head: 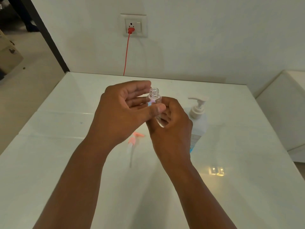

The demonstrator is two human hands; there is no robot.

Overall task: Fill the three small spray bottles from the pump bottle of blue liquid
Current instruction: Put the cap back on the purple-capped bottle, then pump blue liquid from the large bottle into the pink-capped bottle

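A small clear spray bottle (pixel 154 96) is held above the white table (pixel 66 146), uncapped, its threaded neck open at the top. My right hand (pixel 170 123) grips its lower body from the right. My left hand (pixel 125 109) touches its left side, thumb pressed on the front and fingers fairly straight behind it. A pink spray head with its dip tube (pixel 132 144) lies on the table below my hands. The pump bottle of blue liquid (pixel 198 119) stands just right of my right hand, white pump on top. No other spray bottles are visible.
A wall with a socket and red plug and cable (pixel 130 30) rises behind the table's far edge. A white cabinet (pixel 283 104) stands to the right. The floor and a cardboard box (pixel 8 53) show at the far left.
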